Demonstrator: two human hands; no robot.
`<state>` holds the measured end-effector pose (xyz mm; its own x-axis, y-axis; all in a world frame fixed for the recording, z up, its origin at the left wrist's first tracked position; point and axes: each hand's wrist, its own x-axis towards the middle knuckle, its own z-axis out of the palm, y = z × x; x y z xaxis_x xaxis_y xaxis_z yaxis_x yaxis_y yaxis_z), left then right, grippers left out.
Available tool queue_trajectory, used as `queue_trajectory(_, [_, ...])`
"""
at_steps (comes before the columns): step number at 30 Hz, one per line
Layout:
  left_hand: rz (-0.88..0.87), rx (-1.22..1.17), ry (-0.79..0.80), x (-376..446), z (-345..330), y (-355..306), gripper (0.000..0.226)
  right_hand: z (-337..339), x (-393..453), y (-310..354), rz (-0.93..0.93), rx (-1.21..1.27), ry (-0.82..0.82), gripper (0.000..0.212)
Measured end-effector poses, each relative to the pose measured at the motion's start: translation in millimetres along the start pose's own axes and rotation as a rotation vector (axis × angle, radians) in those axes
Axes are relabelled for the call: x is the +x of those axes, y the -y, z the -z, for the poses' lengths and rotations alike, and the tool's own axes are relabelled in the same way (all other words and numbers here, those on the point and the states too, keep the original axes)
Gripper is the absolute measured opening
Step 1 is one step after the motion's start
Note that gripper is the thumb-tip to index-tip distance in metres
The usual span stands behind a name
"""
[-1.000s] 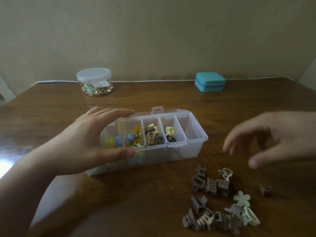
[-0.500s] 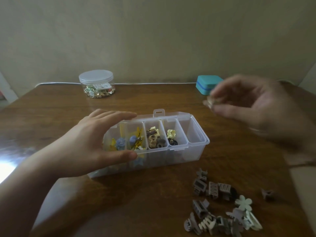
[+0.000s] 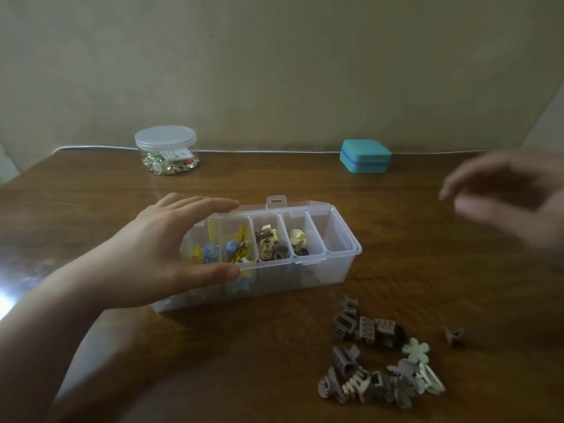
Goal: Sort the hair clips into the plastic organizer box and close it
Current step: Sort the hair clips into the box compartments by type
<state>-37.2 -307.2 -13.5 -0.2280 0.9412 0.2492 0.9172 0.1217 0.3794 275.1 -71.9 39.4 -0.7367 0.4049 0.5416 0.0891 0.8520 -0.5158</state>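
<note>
A clear plastic organizer box [image 3: 341, 261] stands open at the middle of the wooden table, its lid tab [image 3: 276, 203] sticking up at the back. The left compartments hold yellow and blue clips, the middle ones brown and cream clips [image 3: 270, 244], and the rightmost is bare. My left hand [image 3: 158, 248] grips the box's left end, fingers on the back edge and thumb on the front wall. My right hand [image 3: 512, 196] hovers blurred to the right of the box, fingers apart, with nothing seen in it. A pile of grey and cream hair clips [image 3: 378, 355] lies in front of the box on the right.
One small grey clip [image 3: 453, 335] lies apart, right of the pile. A lidded clear jar of small shiny items [image 3: 166, 151] and a teal case [image 3: 364, 156] stand at the table's back edge by the wall. A white cable [image 3: 274, 151] runs along that edge.
My right hand rose from the pile with a small clip, came close above the box's right end, then swung away to the right. My left hand stayed on the box.
</note>
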Motion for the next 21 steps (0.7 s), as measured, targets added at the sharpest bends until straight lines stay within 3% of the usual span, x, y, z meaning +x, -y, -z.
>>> queue_trajectory(3, [0.002,0.002,0.0,0,0,0,0.083,3,-47,-14,-0.014,-0.308,0.383,0.039])
queue_trajectory(6, [0.006,0.0,-0.004,0,0,-1,0.084,-14,-76,-26,-0.102,-0.273,0.58,0.044])
queue_trajectory(13, [0.002,-0.001,-0.001,0,1,0,0.084,-22,-35,-7,-0.078,-0.264,0.396,0.027])
queue_trajectory(17, [0.007,0.006,0.003,0,1,-1,0.087,-45,22,28,0.003,0.041,0.118,0.015])
queue_trajectory(19, [0.008,0.009,0.005,1,1,-1,0.088,-66,44,35,0.022,0.112,0.106,0.014])
queue_trajectory(21, [0.009,0.01,0.011,0,2,-1,0.088,-86,55,34,0.014,0.094,0.197,0.013])
